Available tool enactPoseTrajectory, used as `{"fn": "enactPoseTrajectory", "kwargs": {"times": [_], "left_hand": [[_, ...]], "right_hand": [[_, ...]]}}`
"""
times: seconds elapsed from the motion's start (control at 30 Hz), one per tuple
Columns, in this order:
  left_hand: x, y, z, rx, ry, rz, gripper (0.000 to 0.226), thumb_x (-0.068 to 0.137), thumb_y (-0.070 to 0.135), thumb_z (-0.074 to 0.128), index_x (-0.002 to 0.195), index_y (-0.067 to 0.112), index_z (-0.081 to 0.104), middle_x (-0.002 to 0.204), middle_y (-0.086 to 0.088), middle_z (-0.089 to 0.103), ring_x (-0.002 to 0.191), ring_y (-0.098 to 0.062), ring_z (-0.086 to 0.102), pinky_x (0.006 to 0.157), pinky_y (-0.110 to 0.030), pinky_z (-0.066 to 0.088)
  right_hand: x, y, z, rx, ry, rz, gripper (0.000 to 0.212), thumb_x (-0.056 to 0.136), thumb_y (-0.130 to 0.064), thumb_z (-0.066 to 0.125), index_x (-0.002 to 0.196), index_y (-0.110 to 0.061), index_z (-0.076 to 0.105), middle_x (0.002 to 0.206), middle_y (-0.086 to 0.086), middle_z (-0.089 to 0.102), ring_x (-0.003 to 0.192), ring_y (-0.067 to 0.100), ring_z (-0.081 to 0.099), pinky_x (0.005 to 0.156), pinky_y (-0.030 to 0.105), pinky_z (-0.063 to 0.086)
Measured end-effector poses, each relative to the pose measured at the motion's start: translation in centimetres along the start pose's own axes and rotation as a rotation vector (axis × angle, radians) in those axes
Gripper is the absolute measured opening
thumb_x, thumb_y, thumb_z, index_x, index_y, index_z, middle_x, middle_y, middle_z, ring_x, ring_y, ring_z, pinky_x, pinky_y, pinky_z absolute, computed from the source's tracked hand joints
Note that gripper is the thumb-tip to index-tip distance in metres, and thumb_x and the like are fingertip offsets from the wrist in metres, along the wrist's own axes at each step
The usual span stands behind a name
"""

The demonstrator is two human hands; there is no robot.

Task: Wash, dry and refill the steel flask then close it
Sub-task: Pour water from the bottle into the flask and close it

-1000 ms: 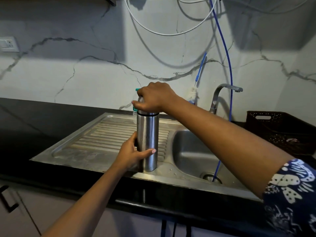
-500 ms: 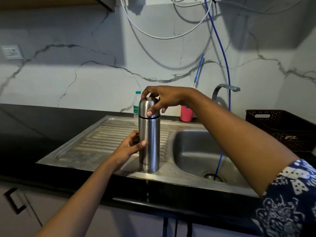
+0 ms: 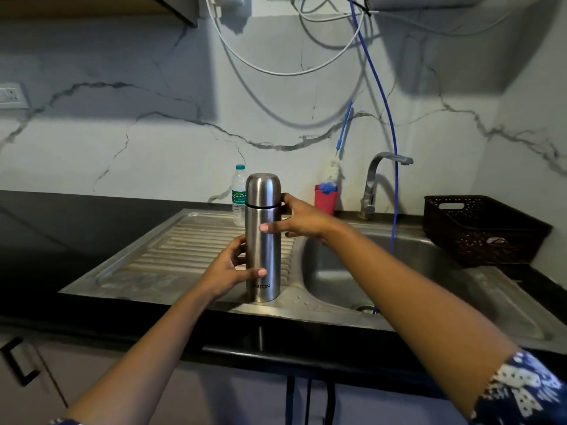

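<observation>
The right sleeve (image 3: 521, 391) is dark blue fabric printed with an irregular white block-and-dot pattern. A sliver of the left sleeve (image 3: 63, 421), also dark blue, shows at the lower edge. Both forearms are bare down to the left hand (image 3: 228, 271) and right hand (image 3: 303, 223).

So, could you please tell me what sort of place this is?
Most likely a home kitchen: a stainless steel sink with ribbed drainboard sits in a black stone counter, a curved metal tap stands behind it, and a white marble-patterned wall rises above.

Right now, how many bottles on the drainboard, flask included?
2. The steel flask stands upright near the drainboard's front edge; the plastic water bottle stands behind it by the wall, partly hidden by the flask.
</observation>
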State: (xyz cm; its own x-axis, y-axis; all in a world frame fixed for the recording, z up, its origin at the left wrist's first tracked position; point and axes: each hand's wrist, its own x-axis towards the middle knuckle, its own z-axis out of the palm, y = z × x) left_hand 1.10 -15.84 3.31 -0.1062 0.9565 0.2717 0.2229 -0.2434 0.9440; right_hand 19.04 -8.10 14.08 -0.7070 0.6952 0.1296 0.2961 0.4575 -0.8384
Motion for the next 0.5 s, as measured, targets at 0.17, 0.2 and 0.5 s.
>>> {"fn": "enactPoseTrajectory", "kwargs": {"times": [0.17,0.2,0.5], "left_hand": [[0.2,0.1,0.0,0.022,0.043,-0.012,0.089,0.041,0.043,0.089,0.121,0.034,0.052,0.118,0.0,0.064,0.108,-0.017,0.063,0.089,-0.039,0.054],[0.3,0.1,0.1,0.022,0.043,-0.008,0.088,0.042,0.041,0.09,0.122,0.034,0.052,0.118,0.0,0.064,0.108,-0.018,0.063,0.089,-0.04,0.054],[13.8,3.6,-2.6,0.026,-0.031,0.035,0.073,0.065,0.019,0.085,0.127,0.027,0.047,0.121,-0.003,0.059,0.111,-0.02,0.058,0.085,-0.034,0.053]], "right_hand": [[0.2,0.2,1.1,0.111,0.124,-0.032,0.069,0.071,-0.026,0.08,0.129,-0.017,0.045,0.12,0.002,0.057,0.106,0.018,0.057,0.077,0.027,0.053],[0.4,0.2,0.8,0.1,0.118,-0.041,0.068,0.071,-0.026,0.08,0.129,-0.017,0.046,0.119,0.002,0.058,0.105,0.017,0.058,0.074,0.025,0.053],[10.4,-1.1,-6.5,0.132,0.212,-0.094,0.065,0.07,-0.021,0.081,0.126,-0.015,0.048,0.116,0.005,0.06,0.104,0.021,0.06,0.082,0.038,0.054]]}}
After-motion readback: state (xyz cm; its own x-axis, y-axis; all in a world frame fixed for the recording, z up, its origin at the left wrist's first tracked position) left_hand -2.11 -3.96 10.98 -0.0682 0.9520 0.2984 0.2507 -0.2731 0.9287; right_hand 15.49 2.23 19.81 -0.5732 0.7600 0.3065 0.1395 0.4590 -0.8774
